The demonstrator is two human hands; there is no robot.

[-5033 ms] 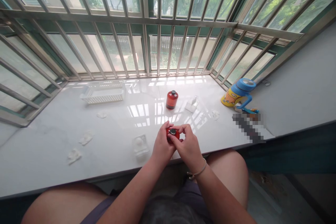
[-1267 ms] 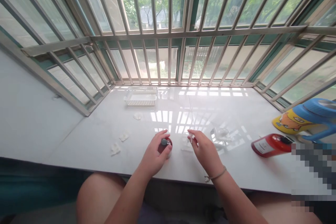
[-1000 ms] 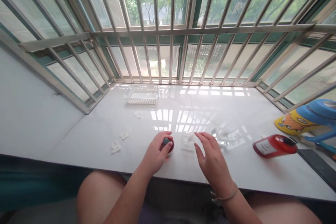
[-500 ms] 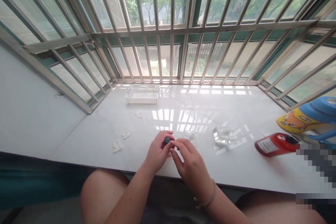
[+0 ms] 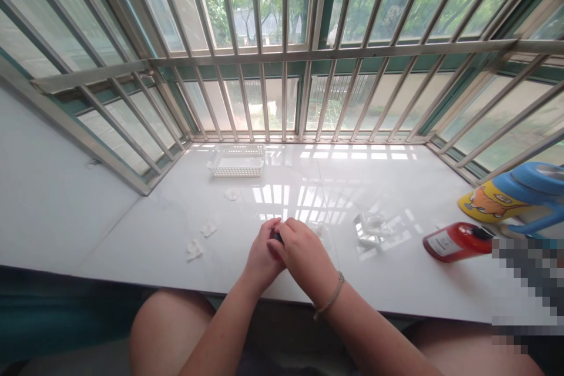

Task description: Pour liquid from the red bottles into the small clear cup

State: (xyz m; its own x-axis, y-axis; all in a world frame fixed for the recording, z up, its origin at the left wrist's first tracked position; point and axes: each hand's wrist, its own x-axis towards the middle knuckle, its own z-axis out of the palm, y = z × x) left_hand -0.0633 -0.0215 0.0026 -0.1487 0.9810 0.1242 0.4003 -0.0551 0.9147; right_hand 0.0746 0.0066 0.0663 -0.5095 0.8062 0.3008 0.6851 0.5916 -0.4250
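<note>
I have the left hand [image 5: 262, 257] curled around a dark-capped bottle [image 5: 278, 237], just in from the middle of the near edge of the white desk [image 5: 145, 235]. The left grip is clenched on it, and only the dark cap shows to me; fingers hide the body. The right hand [image 5: 307, 251] is laid against the left, its fingers bent over the cap. I cannot tell from here whether the right grip is pinching the cap or only covering it. A thin bracelet [image 5: 335, 296] circles the right wrist.

Just past the right hand I make out a clear container [image 5: 321, 228] with white stuff in it, partly hidden by the knuckles. Further toward the right edge I see a clear box [image 5: 369, 229], also with something white in it. Near the right edge is a red bottle [image 5: 456, 242] with a white label and a black top, and close behind it a yellow and blue tumbler [image 5: 496, 204] with a blue handle. A white perforated basket [image 5: 236, 172] sits toward the far left corner. Three crumpled white scraps [image 5: 209, 227] lie apart from one another between it and the near edge, left of the hands.
</note>
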